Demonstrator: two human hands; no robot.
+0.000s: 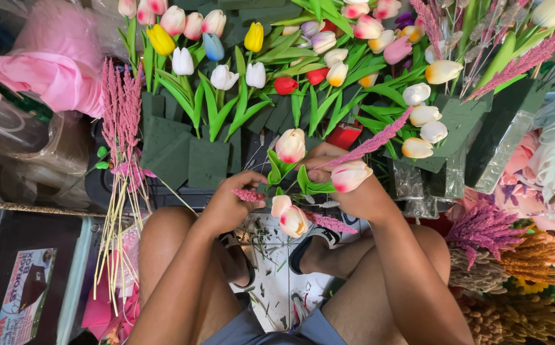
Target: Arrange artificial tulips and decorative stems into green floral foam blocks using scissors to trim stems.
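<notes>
My left hand (227, 206) pinches a short pink plume sprig (249, 195) at its fingertips. My right hand (346, 186) grips a small bunch of artificial tulips: cream-pink blooms (290, 145) above it, one (350, 176) by the thumb, two more (290, 217) hanging below. A long pink plume stem (372, 142) slants up from the right hand's fingers. The two hands are close together above my knees.
Dark green foam blocks (207, 163) stand ahead, stuck with many coloured tulips (223, 76). Pink plume stems (119, 121) lean at left beside pink wrapping (54, 70). Dried plumes in purple (485, 227) and orange (533, 255) lie at right. My sandalled feet (312, 246) rest on littered floor.
</notes>
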